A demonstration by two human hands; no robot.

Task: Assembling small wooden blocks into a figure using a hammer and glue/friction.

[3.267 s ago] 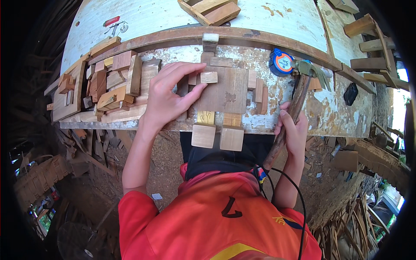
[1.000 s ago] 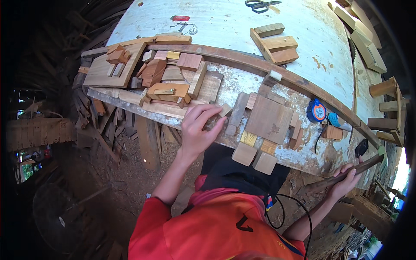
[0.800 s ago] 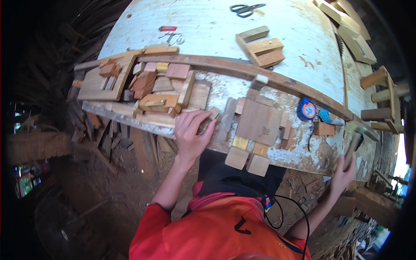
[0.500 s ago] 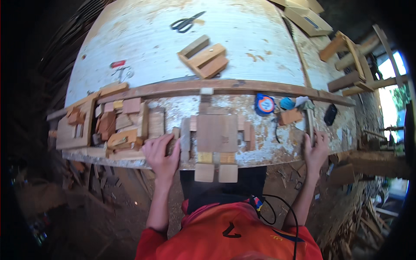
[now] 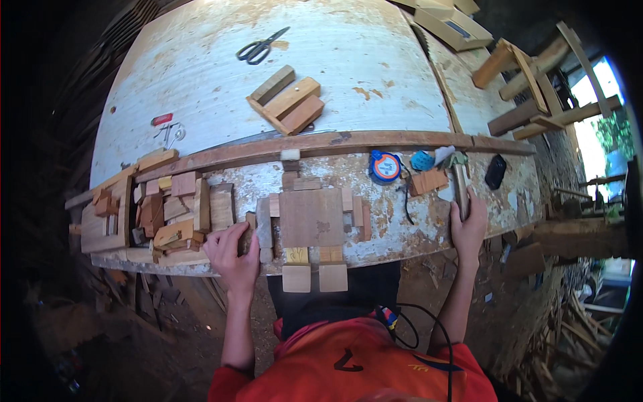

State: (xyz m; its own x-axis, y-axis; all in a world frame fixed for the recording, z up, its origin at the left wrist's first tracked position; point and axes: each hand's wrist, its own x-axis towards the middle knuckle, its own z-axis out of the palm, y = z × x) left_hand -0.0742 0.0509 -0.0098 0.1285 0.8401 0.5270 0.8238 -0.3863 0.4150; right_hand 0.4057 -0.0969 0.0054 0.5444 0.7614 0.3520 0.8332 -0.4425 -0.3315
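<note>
Several wood pieces are laid out around a square board (image 5: pixel 311 218) at the bench's near edge. Two pale blocks (image 5: pixel 297 278) stick out over that edge. To the left of this layout, my left hand (image 5: pixel 231 251) is closed with thumb and fingers around a small wooden block (image 5: pixel 250 222). A grey strip of wood (image 5: pixel 264 231) stands between that hand and the board. Over on the right, my right hand (image 5: pixel 469 224) grips the lower end of the handle of what looks like a hammer (image 5: pixel 460 184), which lies on the bench with its head away from me.
Left of my left hand, a wooden frame (image 5: pixel 125 218) and offcuts (image 5: pixel 179 208) crowd the bench. A blue tape measure (image 5: pixel 384 167), a reddish block (image 5: pixel 429 181) and a black object (image 5: pixel 495 172) lie right. Beyond a long rail (image 5: pixel 268 145) are joined blocks (image 5: pixel 291 97) and scissors (image 5: pixel 258 50).
The view has shifted, so the bench sits lower and further left. My right hand has closed more around the hammer handle. The left hand stays at its block.
</note>
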